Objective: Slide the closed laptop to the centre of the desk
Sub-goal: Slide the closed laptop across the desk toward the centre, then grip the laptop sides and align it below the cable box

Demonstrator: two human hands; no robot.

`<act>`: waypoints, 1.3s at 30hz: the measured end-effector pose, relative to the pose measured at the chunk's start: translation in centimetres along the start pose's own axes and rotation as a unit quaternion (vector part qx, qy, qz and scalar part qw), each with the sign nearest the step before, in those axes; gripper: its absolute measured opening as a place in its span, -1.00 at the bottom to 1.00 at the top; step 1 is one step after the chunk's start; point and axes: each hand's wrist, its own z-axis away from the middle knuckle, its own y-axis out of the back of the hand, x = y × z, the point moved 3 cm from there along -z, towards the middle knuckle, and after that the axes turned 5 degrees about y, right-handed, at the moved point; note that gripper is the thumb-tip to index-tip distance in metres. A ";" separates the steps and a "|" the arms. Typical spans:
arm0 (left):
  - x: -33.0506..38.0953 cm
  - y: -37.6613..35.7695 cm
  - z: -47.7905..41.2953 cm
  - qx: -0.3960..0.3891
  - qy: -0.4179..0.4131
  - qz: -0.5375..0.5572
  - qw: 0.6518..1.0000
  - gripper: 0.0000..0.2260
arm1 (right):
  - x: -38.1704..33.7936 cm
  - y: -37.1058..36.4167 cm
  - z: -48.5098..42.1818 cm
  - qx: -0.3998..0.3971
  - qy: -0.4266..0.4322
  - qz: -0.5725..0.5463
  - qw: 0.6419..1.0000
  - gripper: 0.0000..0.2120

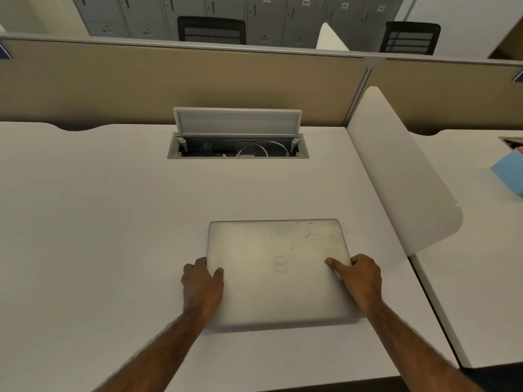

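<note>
On the desk point(113, 207), both hands' fingers clamp the closed laptop's point(278, 270) side edges; bare surface lies left.

The flat, closed metal laptop point(278, 271) is dull silver, with dark scratch marks toward its far right corner and a ring-shaped logo of the same silver. It lies on the smooth white bench point(99, 222). Beyond the laptop, the grey-framed cable tray point(237, 149) is dark inside with white cords. Behind that runs a tan fabric partition point(169, 86), with grey lockers point(283, 18) farther back. Right of the laptop sits a pale blue box point(509, 172).
</note>
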 end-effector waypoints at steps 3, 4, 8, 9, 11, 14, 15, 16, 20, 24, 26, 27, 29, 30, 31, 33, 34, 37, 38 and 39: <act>-0.3 1.2 -1.5 0.002 -0.003 -0.002 1.000 -0.60 | -1.4 -1.1 0.2 -0.001 -0.002 -0.004 1.000 -0.36; -0.4 1.6 -2.1 0.001 -0.005 -0.004 1.000 -0.60 | -1.8 -1.4 0.3 0.000 -0.004 -0.006 1.000 -0.37; -0.9 3.0 -3.9 -0.002 -0.008 -0.010 1.000 -0.60 | -3.1 -2.7 0.3 0.003 -0.012 -0.008 1.000 -0.43; -1.0 3.4 -4.3 -0.002 -0.007 -0.009 1.000 -0.61 | -3.5 -3.1 0.3 0.003 -0.012 -0.008 1.000 -0.44; -1.1 4.1 -5.2 0.001 -0.007 -0.009 1.000 -0.61 | -4.3 -3.8 0.3 -0.002 -0.011 -0.010 1.000 -0.45; -1.5 5.4 -6.6 0.010 -0.005 -0.017 1.000 -0.59 | -5.6 -5.0 0.5 -0.007 -0.008 -0.014 1.000 -0.43; -1.7 5.9 -7.1 0.012 -0.004 -0.020 1.000 -0.59 | -6.0 -5.4 0.5 -0.008 -0.006 -0.016 1.000 -0.42; -1.8 6.4 -7.5 0.014 -0.004 -0.021 1.000 -0.59 | -6.5 -5.9 0.6 -0.010 -0.005 -0.019 1.000 -0.42; -2.3 8.5 -9.6 0.018 -0.004 -0.027 0.999 -0.58 | -8.6 -7.6 0.9 -0.019 0.003 -0.032 0.999 -0.47; -2.6 10.0 -11.3 0.011 -0.009 -0.026 1.000 -0.57 | -10.2 -8.8 1.0 -0.018 0.009 -0.030 0.999 -0.46; -2.7 10.4 -11.9 0.010 -0.011 -0.024 1.000 -0.56 | -10.8 -9.2 1.0 -0.020 0.007 -0.030 0.999 -0.46; -2.8 10.6 -12.2 0.010 -0.012 -0.024 1.000 -0.56 | -11.0 -9.4 1.0 -0.021 0.007 -0.031 0.999 -0.45; -2.9 11.0 -12.7 0.012 -0.012 -0.024 1.000 -0.55 | -11.5 -9.8 1.0 -0.021 0.009 -0.033 0.999 -0.46; -3.0 11.2 -12.9 0.013 -0.013 -0.024 1.000 -0.55 | -11.6 -10.0 1.0 -0.020 0.010 -0.032 0.999 -0.46; -3.0 11.4 -13.2 0.013 -0.013 -0.025 1.000 -0.55 | -11.8 -10.1 1.0 -0.020 0.010 -0.031 0.999 -0.45; -3.2 11.8 -13.6 0.013 -0.015 -0.025 0.999 -0.56 | -12.3 -10.4 1.1 -0.021 0.011 -0.030 0.999 -0.45; -3.3 12.0 -13.8 0.014 -0.015 -0.028 0.999 -0.56 | -12.5 -10.5 1.1 -0.023 0.011 -0.031 0.999 -0.45; -3.4 12.5 -14.4 0.016 -0.017 -0.032 0.999 -0.56 | -13.1 -11.1 1.2 -0.027 0.013 -0.036 0.999 -0.46; -3.5 12.7 -14.6 0.017 -0.017 -0.033 0.999 -0.56 | -13.4 -11.3 1.2 -0.027 0.014 -0.038 0.999 -0.46; -3.5 12.9 -14.8 0.019 -0.017 -0.035 0.999 -0.56 | -13.6 -11.4 1.2 -0.026 0.015 -0.040 0.999 -0.46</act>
